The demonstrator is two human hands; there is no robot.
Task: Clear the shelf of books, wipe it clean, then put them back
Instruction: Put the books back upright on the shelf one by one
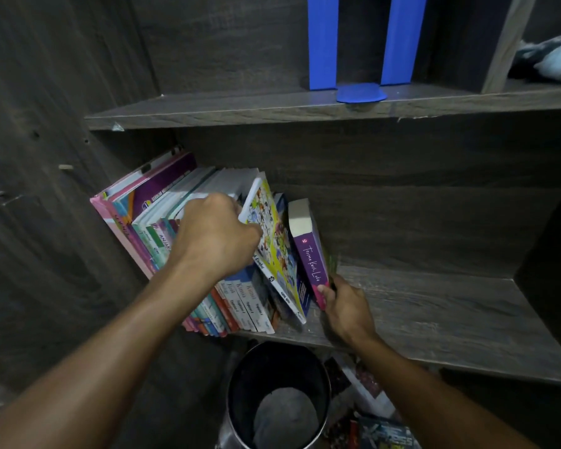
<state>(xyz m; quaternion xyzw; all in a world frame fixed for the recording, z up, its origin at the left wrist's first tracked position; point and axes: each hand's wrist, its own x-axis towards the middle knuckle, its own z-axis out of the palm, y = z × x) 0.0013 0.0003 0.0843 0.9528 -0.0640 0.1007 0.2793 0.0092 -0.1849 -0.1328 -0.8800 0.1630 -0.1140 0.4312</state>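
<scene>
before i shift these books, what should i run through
1. Right hand grips purple book at its lower end: ok
2. Left hand curls over tops of the leaning books: ok
3. Shelf right of the books free to set things: ok
4. Open bin just below the shelf edge, could catch a fallen book: not ok
5. Shelf already wiped: cannot tell
</scene>
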